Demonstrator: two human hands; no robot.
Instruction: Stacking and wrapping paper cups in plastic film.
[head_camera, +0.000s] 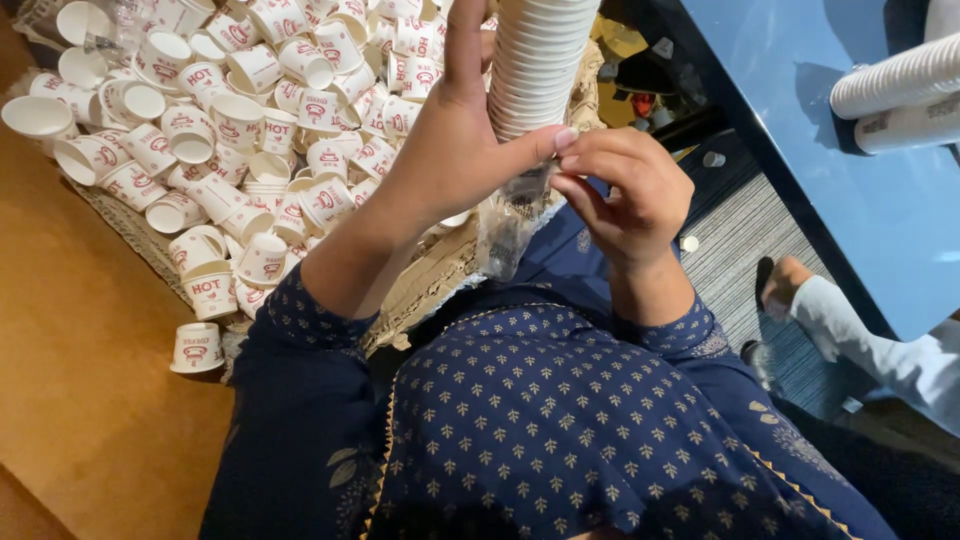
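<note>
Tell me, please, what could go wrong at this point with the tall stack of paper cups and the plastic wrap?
The left hand alone steadies the tall stack of cups, which leans; it could tip and spill onto the loose cups heaped on the sacking. The right hand pinches the clear plastic wrap at the stack's lower end; a hard tug might tear it or pull out the bottom cups. One cup already sits off the sacking, so more may roll away.

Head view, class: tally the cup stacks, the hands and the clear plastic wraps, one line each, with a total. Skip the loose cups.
Cup stacks: 3 (one upright stack, two lying stacks)
Hands: 2 (left hand, right hand)
Wraps: 1 (wrap)
Total: 6
</note>
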